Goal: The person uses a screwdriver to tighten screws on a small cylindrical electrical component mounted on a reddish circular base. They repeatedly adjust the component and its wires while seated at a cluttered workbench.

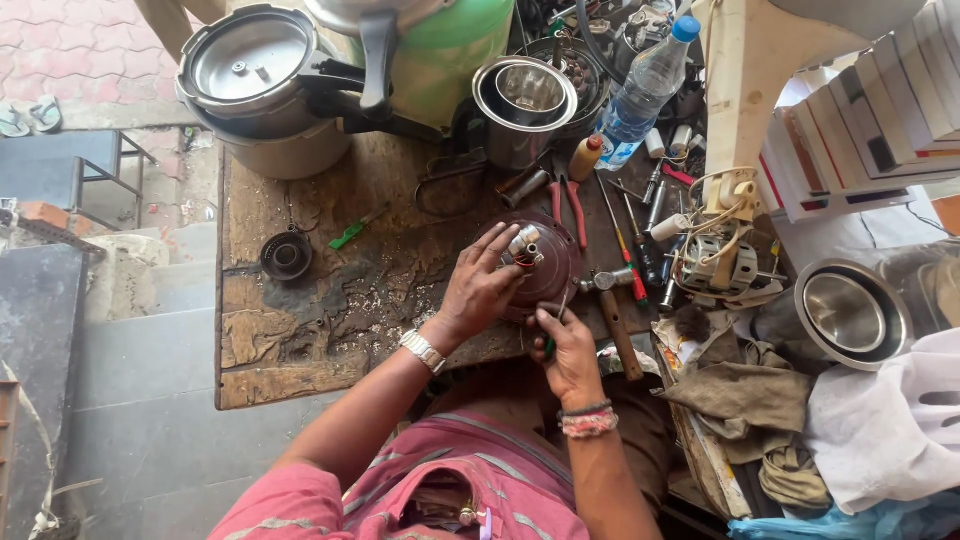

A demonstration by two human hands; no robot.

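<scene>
Dark maroon round appliance base (553,275) sat on the worn wooden workbench (300,320), near its front edge, with a small metal fitting on top. Left hand (478,290) lay spread over its rim, steadying it; right hand (565,350) was closed on a green-handled screwdriver (556,325) angled into the base. Judged best: press firmly, keep the tip square. Hammer (615,320) just beside; red-handled pliers (568,205) behind.

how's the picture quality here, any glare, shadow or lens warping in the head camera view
Head view: daylight is bright and fairly even; the steel bowl at right and the pressure cooker lid show bright glare; white cloth looks near overexposed. Wide-lens bending curves the workbench edges. The left hand and right hand on the dark red round part are sharp.
</scene>
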